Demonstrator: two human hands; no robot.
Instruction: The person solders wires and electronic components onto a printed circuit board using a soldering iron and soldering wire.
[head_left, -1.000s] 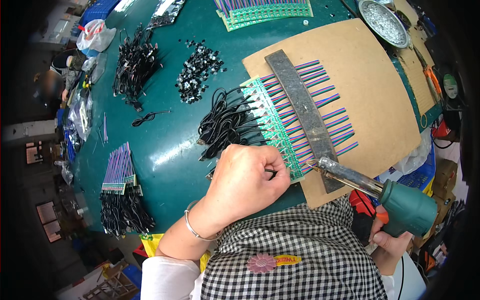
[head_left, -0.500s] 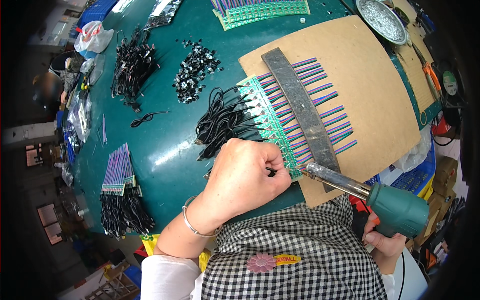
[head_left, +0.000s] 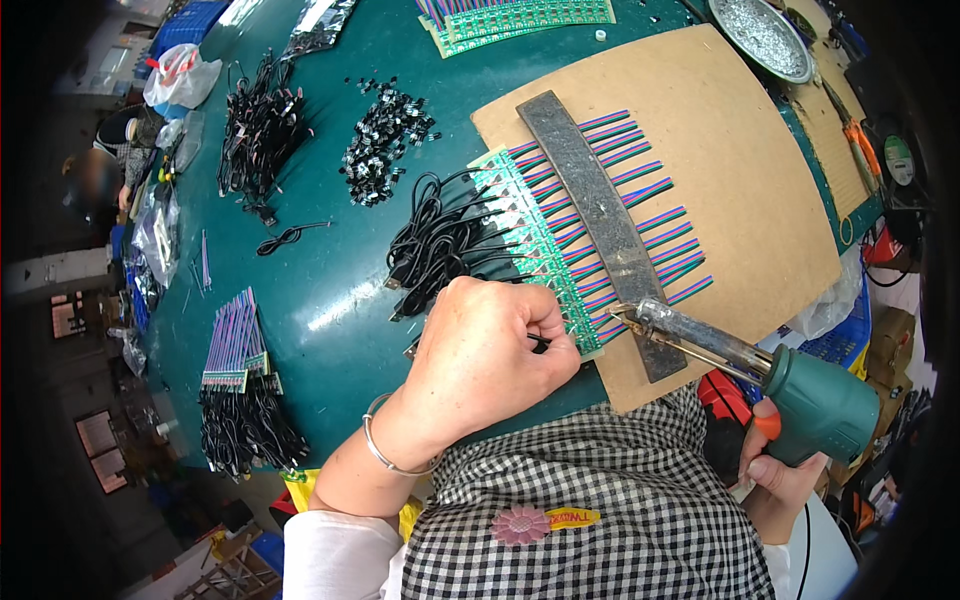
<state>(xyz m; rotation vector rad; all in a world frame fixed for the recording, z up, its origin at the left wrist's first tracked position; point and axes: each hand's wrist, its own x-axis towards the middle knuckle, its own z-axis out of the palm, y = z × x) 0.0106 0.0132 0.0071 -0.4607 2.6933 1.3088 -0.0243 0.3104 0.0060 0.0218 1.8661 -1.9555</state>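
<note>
My left hand (head_left: 490, 350) is closed in a pinch on a black cable (head_left: 538, 343) at the near end of a green circuit board panel (head_left: 540, 250). Other black cables (head_left: 430, 235) run off the panel's left side in a bundle. From its right side, ribbons of coloured wire (head_left: 672, 228) extend beneath a dark flat metal bar (head_left: 590, 200). My right hand (head_left: 785, 482) grips a green soldering gun (head_left: 822, 405) by its handle, partly hidden behind the body. The gun's tip (head_left: 622, 311) is over the wires just right of the panel, near the bar.
Under the bar lies a brown board (head_left: 750, 200). Small black parts (head_left: 385, 145), a heap of black cables (head_left: 262, 130) and finished-looking wired panels (head_left: 240, 380) lie on the green table (head_left: 330, 290). A metal dish (head_left: 765, 38) stands far right, near orange-handled scissors (head_left: 860, 150).
The soldering gun has moved right and slightly away from me, its tip drawing off the panel's edge. My left hand keeps its pinch in nearly the same place.
</note>
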